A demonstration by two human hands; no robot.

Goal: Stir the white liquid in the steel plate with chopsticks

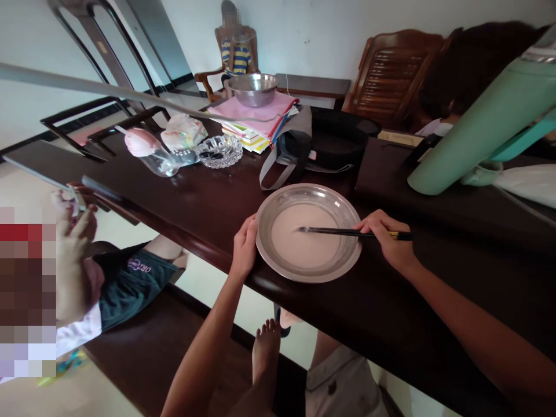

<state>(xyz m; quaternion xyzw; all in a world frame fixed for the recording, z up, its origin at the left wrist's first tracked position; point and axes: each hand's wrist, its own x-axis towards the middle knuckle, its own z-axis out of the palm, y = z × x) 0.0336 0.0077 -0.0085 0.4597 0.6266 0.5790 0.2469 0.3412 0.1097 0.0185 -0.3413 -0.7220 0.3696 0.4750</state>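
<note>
A wide metal bowl [266, 249] stands on the dark wooden table near its front edge. Pale, milky liquid [306, 249] covers its bottom. My left hand [245, 246] grips the bowl's left rim, thumb on top and the other fingers mostly hidden beneath. In my right hand [388, 234], at the right rim, is a pair of black chopsticks [332, 231] with gold-marked ends. They lie nearly level across the bowl, and their tips dip into the liquid near its middle.
Behind the bowl are a black bag [334, 139], a stack of books [247, 134] bearing another metal bowl [254, 90], and a glass ashtray [220, 152]. A green bottle [473, 130] stands at right. One person sits close at left, another on a far chair.
</note>
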